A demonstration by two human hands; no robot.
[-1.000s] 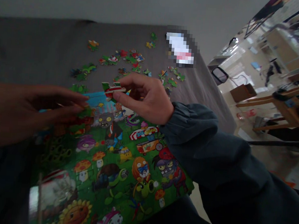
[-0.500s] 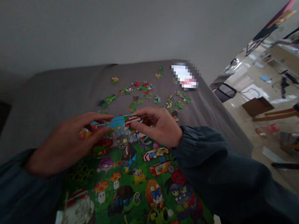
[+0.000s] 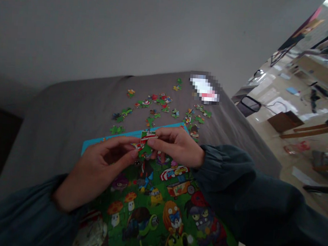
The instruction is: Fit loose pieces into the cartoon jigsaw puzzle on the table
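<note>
Both hands meet above a cartoon picture of joined jigsaw pieces (image 3: 153, 197), green with plants and zombies and a blue strip along its far edge. A small green puzzle piece (image 3: 145, 148) with red and white stripes is raised between the hands. My right hand (image 3: 177, 146) pinches it from the right with thumb and forefinger. From the left, my left hand (image 3: 101, 167) closes its thumb and fingertips on a red and white bit at the piece's edge. Whether that bit is a separate piece, I cannot tell.
Several loose puzzle pieces (image 3: 153, 114) lie scattered on the grey cloth (image 3: 78, 102) beyond the picture. A phone (image 3: 205, 89), blurred out, rests at the far right corner. Past the cloth's right edge, a cardboard box (image 3: 284, 121) and other clutter sit on the floor.
Both hands have come closer together, my left hand moving right from the picture's far left part. The striped piece is now upright between them, and the blue strip is uncovered.
</note>
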